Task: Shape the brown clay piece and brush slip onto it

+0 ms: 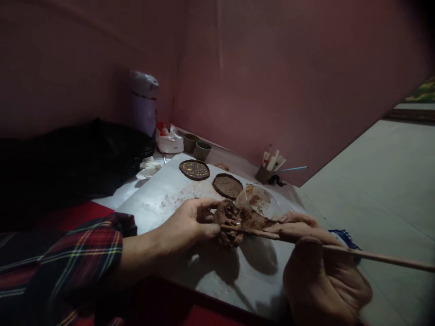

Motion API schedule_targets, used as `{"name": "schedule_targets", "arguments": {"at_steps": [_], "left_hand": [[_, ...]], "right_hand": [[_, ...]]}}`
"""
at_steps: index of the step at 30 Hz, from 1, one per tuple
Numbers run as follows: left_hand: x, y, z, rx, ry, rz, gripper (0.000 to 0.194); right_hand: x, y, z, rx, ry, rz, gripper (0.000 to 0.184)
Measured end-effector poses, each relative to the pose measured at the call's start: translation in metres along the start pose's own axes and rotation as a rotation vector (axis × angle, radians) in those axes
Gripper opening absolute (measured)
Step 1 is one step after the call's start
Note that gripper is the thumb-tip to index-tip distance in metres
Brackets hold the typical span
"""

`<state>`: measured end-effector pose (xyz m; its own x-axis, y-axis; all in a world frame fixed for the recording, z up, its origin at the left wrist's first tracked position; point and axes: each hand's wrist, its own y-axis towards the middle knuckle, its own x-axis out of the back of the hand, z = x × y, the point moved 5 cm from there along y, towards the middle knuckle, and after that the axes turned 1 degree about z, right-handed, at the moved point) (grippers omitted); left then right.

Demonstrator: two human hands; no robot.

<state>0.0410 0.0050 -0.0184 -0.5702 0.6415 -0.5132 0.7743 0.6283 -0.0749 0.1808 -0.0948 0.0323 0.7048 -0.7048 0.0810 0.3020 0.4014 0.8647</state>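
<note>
Evidently the work is centring on a lumpy brown clay form (pixel 227 209), which is sitting near the middle of the frame, just above the pale work sheet (pixel 151 215). The left hand (pixel 190 226) is grasping it from the left side, the thumb pressing near the front and the fingers wrapping behind. The right hand (pixel 322 276), at lower right, is pinching a slim wooden stick (pixel 380 259) between thumb and fingers, and its far end is lying across the front of the clay; whether it is digging in or only resting, I cannot tell.

For good shaping, the left hand should be cradling rather than squeezing, since the hollowed, ragged walls are looking soft enough to dent. The stick would best be working in short, light strokes, with the right fingers guiding it close to the clay.

The clay is showing a rough, torn surface with dark pits, while the stick is appearing smooth and straight, with brown smears towards its working end. Just beyond, a clear bowl (pixel 263 201) is carrying muddy stains on its curved wall. Above centre, a plain rimmed disc (pixel 228 186) is showing a grainy face, and a yellow-flecked disc (pixel 194 170) is lying to its upper left, edged by a dark, uneven rim.
</note>
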Motion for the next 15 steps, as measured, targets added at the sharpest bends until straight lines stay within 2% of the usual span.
{"name": "schedule_targets", "arguments": {"at_steps": [8,12,15], "left_hand": [[0.0026,0.0015,0.0011,-0.022,0.004,0.0,0.042],[0.0029,0.0002,0.0002,-0.025,0.029,-0.01,0.043],[0.0018,-0.0021,-0.0013,-0.016,0.064,-0.033,0.041]], "right_hand": [[0.001,0.0053,0.0054,0.018,0.077,-0.038,0.02],[-0.001,0.0014,0.0002,0.0,0.002,0.054,0.015],[-0.0022,0.0006,0.0019,0.046,-0.038,0.148,0.017]]}}
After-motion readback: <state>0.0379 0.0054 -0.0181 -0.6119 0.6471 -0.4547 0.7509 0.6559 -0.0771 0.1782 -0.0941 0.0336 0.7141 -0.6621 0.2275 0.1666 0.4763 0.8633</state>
